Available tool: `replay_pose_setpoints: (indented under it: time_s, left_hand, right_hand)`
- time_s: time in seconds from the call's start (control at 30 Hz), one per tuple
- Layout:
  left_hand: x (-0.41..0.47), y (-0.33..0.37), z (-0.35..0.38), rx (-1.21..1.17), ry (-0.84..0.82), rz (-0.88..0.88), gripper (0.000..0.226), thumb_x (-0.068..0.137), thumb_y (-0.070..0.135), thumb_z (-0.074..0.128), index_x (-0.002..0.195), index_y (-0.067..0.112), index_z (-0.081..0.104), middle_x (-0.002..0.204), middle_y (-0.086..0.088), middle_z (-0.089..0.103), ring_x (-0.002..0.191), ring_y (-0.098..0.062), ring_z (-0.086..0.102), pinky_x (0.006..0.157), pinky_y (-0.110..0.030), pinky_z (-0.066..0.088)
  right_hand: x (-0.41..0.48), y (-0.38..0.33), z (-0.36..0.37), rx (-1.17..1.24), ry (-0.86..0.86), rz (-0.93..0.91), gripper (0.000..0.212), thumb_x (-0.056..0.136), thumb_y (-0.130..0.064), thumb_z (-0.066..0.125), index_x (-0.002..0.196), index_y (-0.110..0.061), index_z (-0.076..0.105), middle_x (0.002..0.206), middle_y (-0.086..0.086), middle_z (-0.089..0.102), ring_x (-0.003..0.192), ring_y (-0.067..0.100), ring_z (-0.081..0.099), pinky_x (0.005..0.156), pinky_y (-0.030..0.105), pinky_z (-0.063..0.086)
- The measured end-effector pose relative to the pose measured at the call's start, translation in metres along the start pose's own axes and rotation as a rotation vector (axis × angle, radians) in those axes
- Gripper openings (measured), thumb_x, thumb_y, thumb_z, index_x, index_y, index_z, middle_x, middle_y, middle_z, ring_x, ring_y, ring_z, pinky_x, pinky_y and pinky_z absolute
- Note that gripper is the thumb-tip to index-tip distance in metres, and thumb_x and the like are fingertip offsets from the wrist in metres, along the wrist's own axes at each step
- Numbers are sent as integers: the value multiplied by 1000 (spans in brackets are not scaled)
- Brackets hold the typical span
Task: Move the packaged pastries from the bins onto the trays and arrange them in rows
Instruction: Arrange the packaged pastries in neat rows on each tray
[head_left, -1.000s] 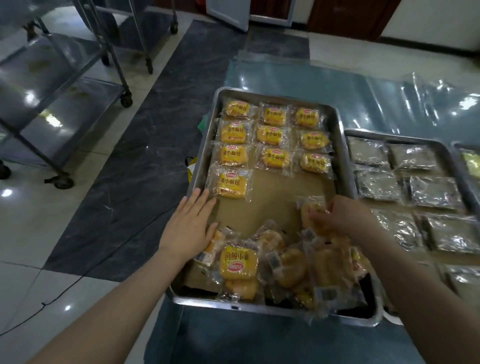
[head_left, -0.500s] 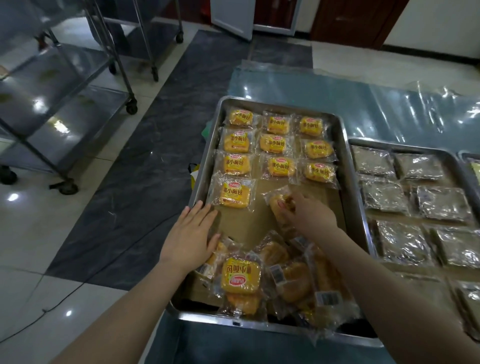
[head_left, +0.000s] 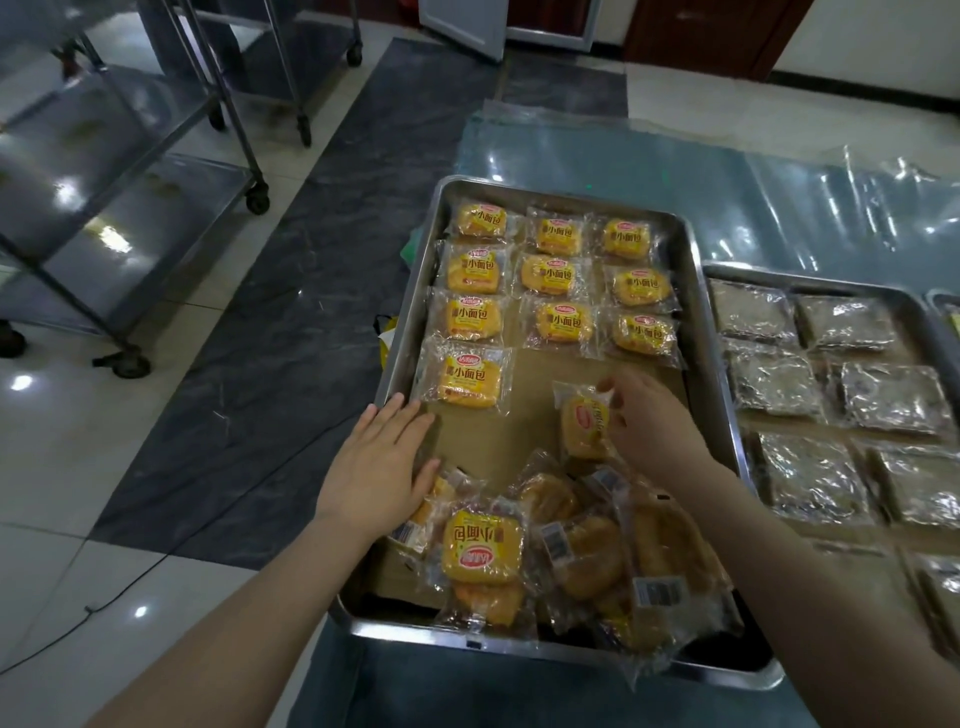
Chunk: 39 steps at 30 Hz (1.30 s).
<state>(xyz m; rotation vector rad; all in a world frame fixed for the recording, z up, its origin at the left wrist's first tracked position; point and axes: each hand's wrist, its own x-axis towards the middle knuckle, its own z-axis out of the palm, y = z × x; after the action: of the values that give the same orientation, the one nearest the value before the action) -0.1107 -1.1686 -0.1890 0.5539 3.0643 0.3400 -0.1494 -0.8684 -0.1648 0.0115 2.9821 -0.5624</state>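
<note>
Packaged pastry (head_left: 584, 423) was pinched at its wrapper edge by right hand (head_left: 649, 421), over the bare middle of the tray (head_left: 408, 312), below the rows (head_left: 556, 275). Left hand (head_left: 379, 467) was laid flat on the tray edge, fingers straight, together. Judged light, soft, crushable, film slippery; best taken by the seam.

The scene is lit dimly and evenly from overhead, with a cool, bluish cast. Small white glare spots are seen on the glossy floor (head_left: 21, 383) and on the steel shelves (head_left: 67, 192) at the left. Bright streaks are thrown off the clear plastic sheet (head_left: 857, 197), and the silvery packets (head_left: 810, 478) at the right are partly washed out by glints. Deep shadow is held only in the near right corner of the tray (head_left: 467, 642). Straight lines are bent toward the edges, and the corners are rendered soft.
</note>
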Motion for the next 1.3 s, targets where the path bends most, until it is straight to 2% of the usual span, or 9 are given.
replay_pose_setpoints:
  time_s: [0.07,0.13,0.37,0.53,0.83,0.93,1.03,1.17,1.3]
  left_hand:
    - [0,0,0,-6,5,-7,55,95,43,40,143,18,34,151,-2,31,142,-17,16,114,-30,-4]
    - [0,0,0,-8,5,-9,55,95,44,39,143,18,34,151,-2,31,142,-17,16,114,-30,-4]
    - [0,0,0,-7,9,-6,54,94,42,42,142,17,37,149,-2,34,142,-17,19,113,-29,-3]
    - [-1,0,-1,-23,19,-2,54,94,41,44,141,15,39,148,-4,36,141,-19,21,113,-30,-2]
    - [0,-1,1,-10,12,-2,54,94,42,43,142,17,38,148,-3,36,141,-18,20,114,-30,-2]
    - [0,-1,1,-8,5,-4,54,94,42,43,141,17,39,147,-3,38,141,-18,22,114,-30,-1]
    - [0,-3,1,-1,-6,1,52,93,41,45,138,16,43,143,-4,44,138,-19,27,114,-31,2]
    - [-1,-2,-2,13,-1,-2,46,91,42,49,129,17,51,116,-6,63,113,-22,55,113,-35,14]
    - [-7,-1,-7,-10,-10,3,48,88,51,49,127,24,52,104,3,67,103,-16,60,113,-37,15]
  right_hand:
    - [2,3,-1,-41,-214,-139,43,78,-5,62,107,-37,57,134,-4,43,127,23,36,98,39,39]
    - [4,5,0,-36,-391,-141,48,78,-5,62,103,-45,57,148,-9,31,134,25,29,108,47,34]
    - [19,-1,13,106,14,174,40,89,-47,57,120,-25,46,118,6,54,96,24,57,76,37,49]
    - [13,2,19,-96,-32,-50,52,85,-39,65,131,-35,44,140,5,36,127,32,39,98,44,42]
    - [29,-24,28,-52,-13,-7,47,92,-36,56,136,-27,45,142,7,38,130,34,33,102,47,38]
    - [20,-23,18,57,107,-20,41,90,-30,61,129,-25,49,133,3,48,117,23,50,91,37,47]
    - [-3,0,2,44,70,31,13,86,-35,61,96,-28,57,100,-4,63,77,6,56,59,20,41]
    - [-40,29,-16,-72,-283,223,60,67,-65,67,109,-25,55,105,-1,53,87,15,56,69,30,47]
    - [-55,30,-18,-182,-450,108,93,59,-66,70,136,-23,42,129,6,42,111,26,50,94,38,46]
